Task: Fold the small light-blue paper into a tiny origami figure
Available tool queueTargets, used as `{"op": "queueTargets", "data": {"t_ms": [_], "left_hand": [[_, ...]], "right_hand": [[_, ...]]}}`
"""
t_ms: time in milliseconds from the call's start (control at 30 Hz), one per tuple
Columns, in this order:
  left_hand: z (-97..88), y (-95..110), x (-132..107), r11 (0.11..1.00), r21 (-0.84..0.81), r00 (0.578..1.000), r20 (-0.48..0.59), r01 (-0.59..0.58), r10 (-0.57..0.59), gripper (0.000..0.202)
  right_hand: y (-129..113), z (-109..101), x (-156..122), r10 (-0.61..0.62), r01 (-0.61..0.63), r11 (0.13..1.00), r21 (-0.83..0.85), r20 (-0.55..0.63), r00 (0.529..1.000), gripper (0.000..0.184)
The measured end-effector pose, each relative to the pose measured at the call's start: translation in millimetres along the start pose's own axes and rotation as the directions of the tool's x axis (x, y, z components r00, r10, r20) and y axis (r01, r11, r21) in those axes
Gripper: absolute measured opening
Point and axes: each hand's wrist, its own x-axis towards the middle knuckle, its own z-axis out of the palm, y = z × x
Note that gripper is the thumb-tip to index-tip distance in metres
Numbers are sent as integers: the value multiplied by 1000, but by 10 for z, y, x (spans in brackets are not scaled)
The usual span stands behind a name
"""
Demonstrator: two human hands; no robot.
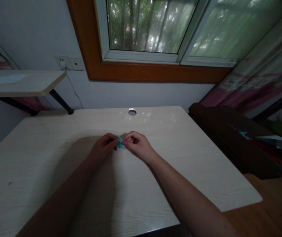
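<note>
A small turquoise piece, thin and folded like paper (121,145), sits between my two hands above the middle of the desk. My left hand (104,145) pinches its left side between thumb and fingers. From the other side, my right hand (139,144) has its thumb and index finger closed at the piece's right edge, the other fingers curled. Parts of the piece are covered by my fingertips, so its full shape cannot be made out.
The pale wood-grain desk (141,184) has a round cable hole (132,112) near its back edge. A raised shelf (39,86) on black legs stands at the left. Behind are wall sockets (69,63) and a window (150,26). Dark furniture (219,131) stands right of the desk.
</note>
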Motion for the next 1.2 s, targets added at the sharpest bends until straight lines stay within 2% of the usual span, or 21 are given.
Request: {"op": "queueTargets", "data": {"t_ms": [200,333,600,767,867,1000,1200], "left_hand": [[15,29,-7,995,84,999,8,-47,46,18],[14,21,-9,994,105,999,5,-43,43,17],[0,-44,32,995,95,993,-116,20,-9,22],[-16,-63,57,995,102,981,-196,17,4,24],[-12,-54,56,994,104,980,-198,28,-7,24],[8,-57,45,999,29,988,-155,22,-17,21],[37,-41,12,999,-44,995,-103,-19,14,19]], "right_hand": [[-1,-2,-15,-104,105,988,-113,17,994,8],[-13,-6,-20,-131,132,981,-141,22,991,4],[-34,4,-5,-164,162,970,-181,4,986,13],[-55,11,1,-205,221,947,-233,87,975,22],[-61,8,2,-265,290,897,-333,118,957,15],[-61,-3,5,-293,295,880,-373,64,954,8],[-26,-17,17,-255,230,935,-270,-60,965,5]]}}
